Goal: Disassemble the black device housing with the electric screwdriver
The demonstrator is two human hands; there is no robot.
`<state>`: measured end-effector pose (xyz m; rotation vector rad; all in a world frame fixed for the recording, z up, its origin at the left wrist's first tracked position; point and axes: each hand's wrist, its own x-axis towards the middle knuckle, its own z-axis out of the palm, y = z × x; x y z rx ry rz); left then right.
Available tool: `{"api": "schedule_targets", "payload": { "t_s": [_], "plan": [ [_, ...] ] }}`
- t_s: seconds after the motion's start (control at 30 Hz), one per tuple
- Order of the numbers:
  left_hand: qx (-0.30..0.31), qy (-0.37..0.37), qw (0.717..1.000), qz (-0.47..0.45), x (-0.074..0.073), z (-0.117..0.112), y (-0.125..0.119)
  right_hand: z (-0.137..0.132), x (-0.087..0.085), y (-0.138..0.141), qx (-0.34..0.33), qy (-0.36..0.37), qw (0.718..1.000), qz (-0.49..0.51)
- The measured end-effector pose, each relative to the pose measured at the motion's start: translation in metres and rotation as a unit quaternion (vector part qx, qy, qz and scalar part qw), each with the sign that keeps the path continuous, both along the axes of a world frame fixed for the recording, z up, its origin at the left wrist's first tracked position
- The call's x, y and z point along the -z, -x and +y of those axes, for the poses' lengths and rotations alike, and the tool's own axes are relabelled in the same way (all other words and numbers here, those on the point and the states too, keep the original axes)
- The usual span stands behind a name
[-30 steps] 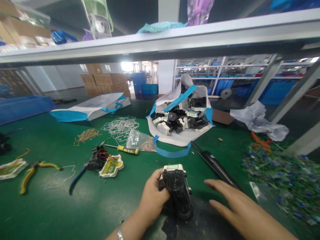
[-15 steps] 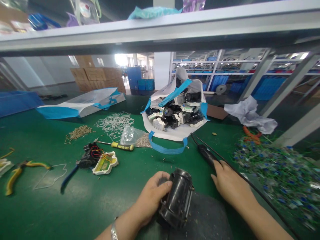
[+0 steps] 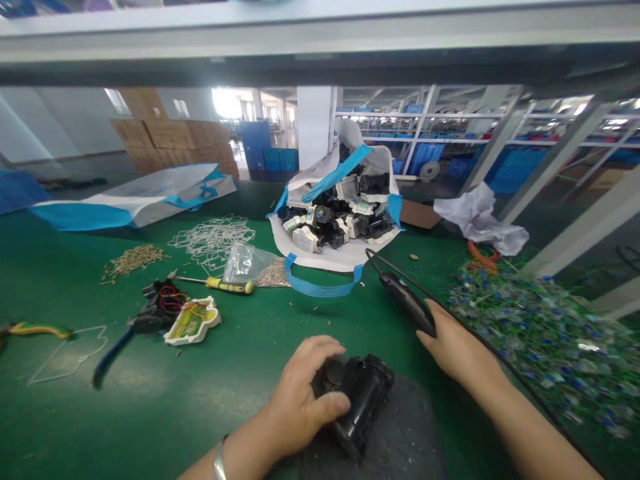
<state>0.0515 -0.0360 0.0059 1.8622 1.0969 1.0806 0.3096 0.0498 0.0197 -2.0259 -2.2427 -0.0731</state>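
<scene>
My left hand (image 3: pixel 305 393) is closed around a black plastic housing (image 3: pixel 365 400) with a cylindrical part, tilted over a dark pad (image 3: pixel 410 427). The thumb presses on its near side. To the right, my right hand (image 3: pixel 457 350) grips the near end of a black corded electric screwdriver (image 3: pixel 406 300). Its tip is hidden by the hand, and the cord loops back from the far end. Farther off, an open white bag (image 3: pixel 340 260) with blue handles holds several black-and-white plastic assemblies (image 3: pixel 345 220).
At left lie a yellow screwdriver (image 3: pixel 230 285), a wired assembly (image 3: pixel 193 323), blue-handled tool (image 3: pixel 113 357), pliers (image 3: pixel 40 330), wire frames (image 3: pixel 215 240) and a pile of small brown pieces (image 3: pixel 133 259). A heap of green-wired parts (image 3: pixel 550 340) spreads at right. A shelf (image 3: pixel 320 33) crosses above.
My left hand has turned the black housing, which now leans more to the right. My right hand has closed farther around the electric screwdriver's near end. The view has shifted slightly.
</scene>
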Motion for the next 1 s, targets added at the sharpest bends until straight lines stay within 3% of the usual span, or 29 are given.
{"api": "schedule_targets", "payload": {
  "t_s": [0.07, 0.13, 0.17, 0.27, 0.4, 0.5, 0.63, 0.77, 1.0],
  "plan": [
    [0.042, 0.008, 0.999, 0.020, -0.001, -0.003, 0.002, -0.004, -0.014, 0.000, 0.011, -0.031, 0.997, 0.071],
    [0.076, 0.028, 0.995, 0.060, 0.000, -0.006, 0.000, -0.012, -0.031, 0.001, 0.006, -0.059, 0.972, 0.226],
    [0.087, 0.039, 0.992, 0.082, 0.001, -0.008, -0.001, -0.017, -0.040, 0.003, -0.012, -0.056, 0.947, 0.317],
    [0.098, 0.056, 0.987, 0.117, 0.004, -0.010, -0.005, -0.038, -0.066, 0.012, -0.063, -0.026, 0.834, 0.547],
    [0.099, 0.030, 0.989, 0.104, 0.007, -0.007, -0.006, -0.060, -0.089, 0.026, -0.086, -0.019, 0.725, 0.683],
    [0.102, 0.016, 0.990, 0.094, 0.009, -0.004, -0.005, -0.067, -0.099, 0.036, -0.127, -0.008, 0.673, 0.729],
    [0.107, 0.007, 0.989, 0.102, 0.010, -0.004, -0.004, -0.073, -0.105, 0.049, -0.172, -0.053, 0.666, 0.723],
    [0.110, 0.019, 0.985, 0.132, 0.007, -0.006, -0.003, -0.079, -0.105, 0.060, -0.162, -0.141, 0.674, 0.707],
    [0.107, 0.034, 0.983, 0.143, 0.005, -0.005, -0.005, -0.077, -0.092, 0.067, -0.113, -0.156, 0.723, 0.664]
  ]
}}
